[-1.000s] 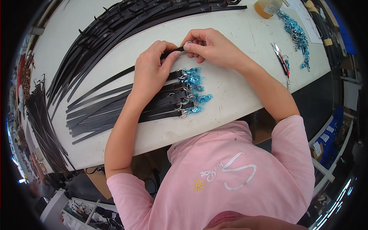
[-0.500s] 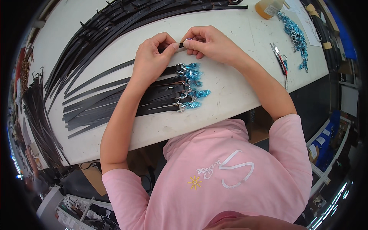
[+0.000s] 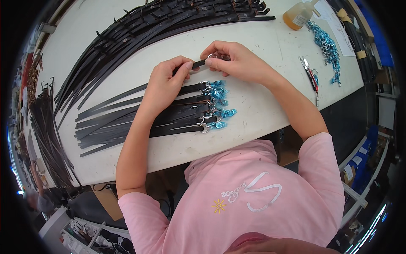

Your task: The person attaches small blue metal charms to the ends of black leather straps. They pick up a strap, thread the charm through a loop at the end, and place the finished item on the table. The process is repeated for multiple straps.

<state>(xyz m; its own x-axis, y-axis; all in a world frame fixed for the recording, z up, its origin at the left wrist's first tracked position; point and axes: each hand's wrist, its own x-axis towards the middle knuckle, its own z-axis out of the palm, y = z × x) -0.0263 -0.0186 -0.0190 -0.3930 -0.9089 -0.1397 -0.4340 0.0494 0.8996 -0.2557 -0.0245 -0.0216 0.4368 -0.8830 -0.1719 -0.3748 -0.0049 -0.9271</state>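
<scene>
Presently the fingers (image 3: 210, 62) of the right hand (image 3: 234, 63) are pressed together around the end of a single black strap (image 3: 197, 64), with a small metal ring just visible at the fingertips; whether a clasp is already seated on that end cannot be told, as the fingers cover it. The left hand (image 3: 165, 82) pinches the same strap just beside this point, thumb and forefinger closed on it, and the strap runs away under that hand to the left. Directly below both hands lies a group of finished straps (image 3: 127, 122), roughly seven, laid side by side on the white counter (image 3: 262, 106), each ending in a metal ring with a blue swivel clasp (image 3: 218, 89). Judged from this, only a small share of the work is complete. Well apart, along the far edge of the counter, a much larger fan of bare black straps (image 3: 139, 34) carries no blue clasps. At the far right, a chain of loose blue clasps (image 3: 325, 46) lies near a pair of snips (image 3: 311, 78) and an amber bottle (image 3: 298, 16). More dark straps hang off the left edge (image 3: 46, 127).
</scene>
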